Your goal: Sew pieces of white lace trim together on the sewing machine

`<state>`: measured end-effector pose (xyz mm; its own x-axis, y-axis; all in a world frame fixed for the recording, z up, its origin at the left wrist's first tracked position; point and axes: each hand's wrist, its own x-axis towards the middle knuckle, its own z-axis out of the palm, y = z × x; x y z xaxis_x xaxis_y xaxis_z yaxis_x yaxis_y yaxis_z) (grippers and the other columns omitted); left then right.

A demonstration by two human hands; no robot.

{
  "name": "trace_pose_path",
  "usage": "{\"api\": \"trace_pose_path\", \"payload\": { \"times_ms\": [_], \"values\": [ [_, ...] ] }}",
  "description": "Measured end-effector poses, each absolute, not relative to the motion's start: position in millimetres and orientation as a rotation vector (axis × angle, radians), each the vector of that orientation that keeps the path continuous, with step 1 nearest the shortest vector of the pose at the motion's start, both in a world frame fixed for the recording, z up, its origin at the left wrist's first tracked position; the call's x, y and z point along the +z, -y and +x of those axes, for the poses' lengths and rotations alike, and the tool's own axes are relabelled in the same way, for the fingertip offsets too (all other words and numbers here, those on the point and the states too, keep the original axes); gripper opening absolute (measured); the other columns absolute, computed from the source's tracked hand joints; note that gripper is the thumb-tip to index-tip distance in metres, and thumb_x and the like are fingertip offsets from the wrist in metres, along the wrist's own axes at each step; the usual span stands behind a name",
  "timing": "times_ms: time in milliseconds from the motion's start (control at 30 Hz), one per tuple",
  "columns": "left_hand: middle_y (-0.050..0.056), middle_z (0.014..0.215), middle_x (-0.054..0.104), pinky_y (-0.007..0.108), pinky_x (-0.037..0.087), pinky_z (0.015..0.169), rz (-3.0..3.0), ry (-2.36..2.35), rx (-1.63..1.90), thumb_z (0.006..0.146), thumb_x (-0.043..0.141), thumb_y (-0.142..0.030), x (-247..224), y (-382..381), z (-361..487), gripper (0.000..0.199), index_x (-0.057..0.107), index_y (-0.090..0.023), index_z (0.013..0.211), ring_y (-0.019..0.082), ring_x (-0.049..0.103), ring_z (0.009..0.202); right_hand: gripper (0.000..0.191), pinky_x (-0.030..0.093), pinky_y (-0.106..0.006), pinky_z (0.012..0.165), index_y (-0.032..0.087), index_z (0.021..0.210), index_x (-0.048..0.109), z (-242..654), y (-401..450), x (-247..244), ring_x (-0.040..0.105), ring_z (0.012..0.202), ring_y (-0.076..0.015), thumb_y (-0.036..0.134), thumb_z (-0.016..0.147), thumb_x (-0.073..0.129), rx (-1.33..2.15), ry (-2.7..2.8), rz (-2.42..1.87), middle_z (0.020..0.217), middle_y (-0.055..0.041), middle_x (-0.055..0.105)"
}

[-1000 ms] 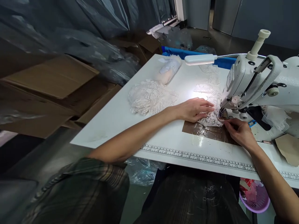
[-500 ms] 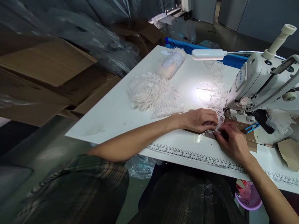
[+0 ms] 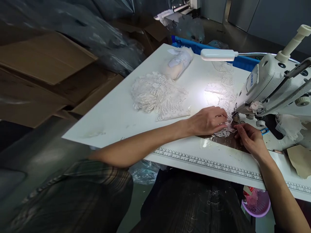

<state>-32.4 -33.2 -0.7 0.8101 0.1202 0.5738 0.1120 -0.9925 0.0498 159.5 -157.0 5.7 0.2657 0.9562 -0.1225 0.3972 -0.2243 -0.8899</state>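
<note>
White lace (image 3: pixel 224 132) lies under and in front of the needle area of a white sewing machine (image 3: pixel 261 79). My left hand (image 3: pixel 210 120) rests on the lace from the left, palm down, its fingers stretched out and slightly bent over the fabric. At the lace's right edge, just before the presser foot, is my right hand (image 3: pixel 251 137). Its thumb and index finger are pinched together at that edge, and the other fingers curl underneath. Blue thread snips (image 3: pixel 264 131) lie partly hidden behind my right hand.
A heap of white lace (image 3: pixel 155 94) and a wrapped pale bundle (image 3: pixel 179 63) sit on the white table (image 3: pixel 97 129). A lamp (image 3: pixel 217 55) hangs above. A printed ruler (image 3: pixel 206 164) runs along the front edge. Cardboard boxes (image 3: pixel 46 61) stand left, a purple basket (image 3: pixel 259 207) below.
My right hand has moved right, away from my left hand, and covers more of the snips. My left hand's fingers have straightened out over the lace.
</note>
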Motion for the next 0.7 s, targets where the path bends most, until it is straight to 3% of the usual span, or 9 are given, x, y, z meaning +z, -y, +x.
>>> {"api": "trace_pose_path", "payload": {
  "times_ms": [133, 267, 367, 433, 600, 700],
  "values": [
    [0.009, 0.093, 0.072, 0.032, 0.056, 0.065, 3.005, -0.246, 1.037, 0.1, 0.046, -0.016, 8.6, 10.4, -40.7, 0.023, 0.067, -0.012, 0.092, 0.016, 0.066, 0.081, 0.057, 0.046, -0.031, 0.052, 0.017, 0.09, 0.067, 173.2, 157.9, 8.5, 0.058, 0.055, -0.017, 0.07, 0.084, 0.048, 0.727, 1.336, -1.846, 0.068, -0.0069, 0.067],
    [0.011, 0.108, 0.072, 0.032, 0.057, 0.079, 2.882, 0.019, 0.87, 0.1, 0.049, -0.025, -0.1, 2.5, -41.1, 0.023, 0.066, -0.013, 0.109, 0.017, 0.068, 0.099, 0.038, 0.052, -0.038, 0.069, 0.016, 0.093, 0.07, 182.9, 160.9, 8.2, 0.065, 0.074, -0.0234, 0.047, 0.092, 0.048, 0.336, 1.712, -1.867, 0.085, -0.0125, 0.072],
    [0.014, 0.131, 0.064, 0.037, 0.053, 0.085, 2.987, 0.037, 0.607, 0.099, 0.052, -0.035, -5.0, 15.1, -37.6, 0.034, 0.06, -0.014, 0.124, 0.023, 0.064, 0.111, 0.039, 0.053, -0.046, 0.086, 0.015, 0.116, 0.068, 179.3, 171.0, 3.2, 0.065, 0.101, -0.0288, 0.039, 0.095, 0.046, 0.122, 1.947, -1.706, 0.111, -0.017, 0.071],
    [0.014, 0.134, 0.061, 0.038, 0.05, 0.083, 3.111, -0.089, 0.45, 0.097, 0.054, -0.039, -0.5, 26.7, -36.9, 0.038, 0.061, -0.014, 0.124, 0.026, 0.064, 0.108, 0.045, 0.05, -0.051, 0.095, 0.015, 0.131, 0.06, 172.7, 181.0, -1.8, 0.058, 0.119, -0.0309, 0.04, 0.096, 0.047, 0.071, 2.135, -1.574, 0.129, -0.0175, 0.064],
    [0.008, 0.108, 0.07, 0.033, 0.041, 0.078, 3.19, -0.263, 0.3, 0.097, 0.053, -0.046, 28.4, 34.5, -36.3, 0.035, 0.069, -0.015, 0.092, 0.019, 0.063, 0.085, 0.042, 0.043, -0.054, 0.101, 0.015, 0.132, 0.058, 155.4, 195.7, -8.0, 0.052, 0.128, -0.0304, 0.038, 0.099, 0.044, 0.003, 2.365, -1.44, 0.132, -0.0137, 0.064],
    [0.007, 0.092, 0.069, 0.03, 0.037, 0.072, 3.166, -0.546, 0.389, 0.102, 0.042, -0.036, 35.3, 21.1, -27.0, 0.034, 0.066, -0.015, 0.091, 0.016, 0.059, 0.077, 0.043, 0.045, -0.05, 0.098, 0.013, 0.132, 0.058, 150.5, 189.8, -6.2, 0.053, 0.127, -0.029, 0.036, 0.101, 0.039, -0.047, 2.336, -1.442, 0.133, -0.0144, 0.064]
  ]
}}
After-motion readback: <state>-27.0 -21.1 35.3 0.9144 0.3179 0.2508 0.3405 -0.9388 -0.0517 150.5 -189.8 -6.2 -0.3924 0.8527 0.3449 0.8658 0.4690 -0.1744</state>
